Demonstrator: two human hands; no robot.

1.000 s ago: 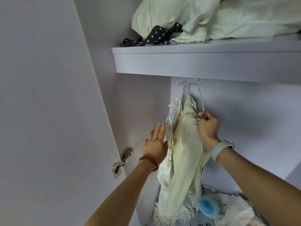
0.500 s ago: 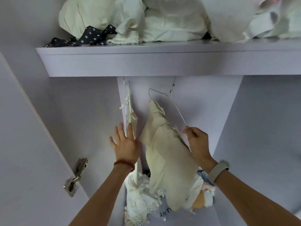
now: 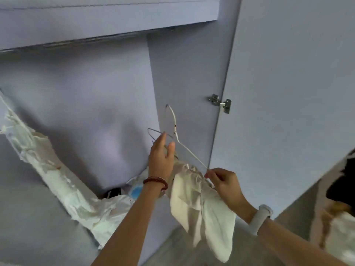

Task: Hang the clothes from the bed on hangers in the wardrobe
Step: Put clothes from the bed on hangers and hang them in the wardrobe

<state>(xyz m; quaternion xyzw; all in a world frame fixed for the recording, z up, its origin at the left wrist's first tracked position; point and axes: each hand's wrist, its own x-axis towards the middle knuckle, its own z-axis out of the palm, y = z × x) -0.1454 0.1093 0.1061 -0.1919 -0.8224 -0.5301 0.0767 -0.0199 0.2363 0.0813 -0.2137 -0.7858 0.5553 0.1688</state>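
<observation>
Hanging is the step in hand, I judge: a cream garment [image 3: 201, 206] sits on a white wire hanger [image 3: 189, 150] held free in the lower centre of the frame, its hook [image 3: 171, 112] catching on nothing, below the wardrobe [image 3: 96, 96] shelf that runs across the top. The next move would call for lifting the hook up under that shelf to a rail, which the view does not clearly show. The wardrobe interior fills the left and centre; in it a white lace-trimmed garment [image 3: 63, 181] slants from the left edge down to the bottom centre, and behind it, low in the cabinet, lie a blue-and-white item [image 3: 136, 190] and something dark, too small to name. The open door [image 3: 288, 93] with its metal hinge [image 3: 221, 103] takes the right. The right hand [image 3: 223, 182] pinches the hanger's lower wire arm. The left hand [image 3: 161, 160], fingers straight and relaxed, rests against the garment's top near the hanger's shoulder.
</observation>
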